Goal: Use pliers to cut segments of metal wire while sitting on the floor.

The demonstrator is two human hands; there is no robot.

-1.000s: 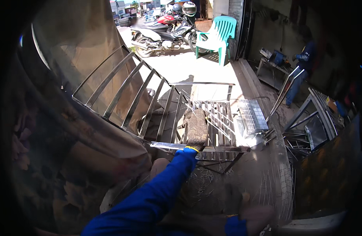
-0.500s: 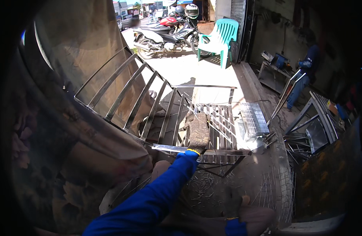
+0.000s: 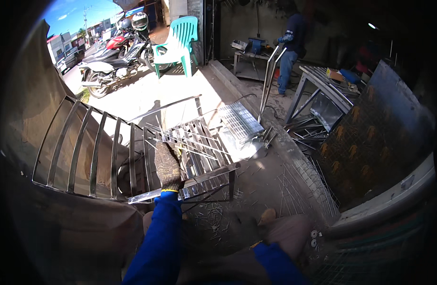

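My left hand (image 3: 168, 166), in a dark knitted glove with a yellow cuff, reaches over a slatted metal stand (image 3: 206, 175). Several thin metal rods (image 3: 195, 145) lie across the slats right beside it. Its fingers point away and down, hidden behind the back of the glove, so any grip on a rod does not show. My right hand (image 3: 246, 230), also in a dark glove, hangs low near my knee in shadow, its fingers too dark and blurred to read. A curved metal frame with flat bars (image 3: 99, 151) adjoins the stand on the left.
A wire-grid panel (image 3: 240, 119) lies right of the stand. Cut rod pieces (image 3: 213, 216) litter the floor. Farther off are a green plastic chair (image 3: 179, 45), motorcycles (image 3: 115, 69) and a person (image 3: 290, 50) at a bench. A large sheet panel (image 3: 365, 137) leans at right.
The view has swung to the right, so the stand, frame and chair sit farther left. My left hand stays by the rods; my right hand has shifted slightly in the shadow.
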